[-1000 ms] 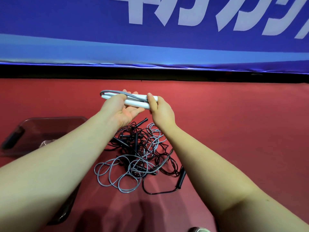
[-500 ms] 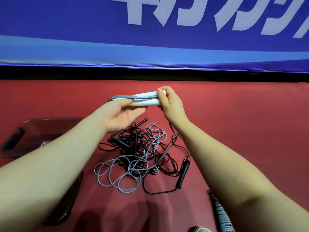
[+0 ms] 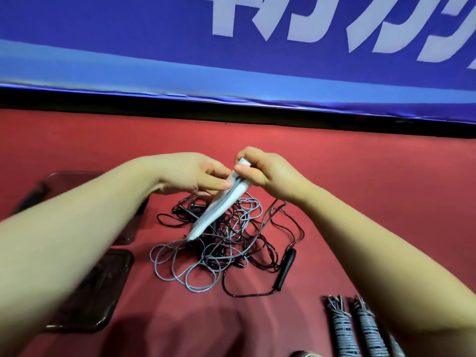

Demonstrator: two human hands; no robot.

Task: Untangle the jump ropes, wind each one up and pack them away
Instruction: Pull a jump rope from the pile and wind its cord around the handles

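Tray (image 3: 85, 292): dark, on the red floor (image 3: 360, 202), far left.
Left hand (image 3: 190, 176): we stretch its fingers to the handles (image 3: 219, 210); the tips touch, but blur hides whether they pinch.
Handles: white, held together, tilted down-left above the tangle (image 3: 231, 240).
Right hand (image 3: 270, 173): we curl it round the handles' upper end.
Tangle: grey and black ropes on the floor under our hands.
Wound ropes (image 3: 342, 328): side by side, lower right.

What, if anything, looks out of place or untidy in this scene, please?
The grey and black ropes lie in one knotted heap on the red floor, loops crossing each other, a black handle trailing out to its right. The wound ropes at lower right are neat by contrast. The right hand grips white handles above it.
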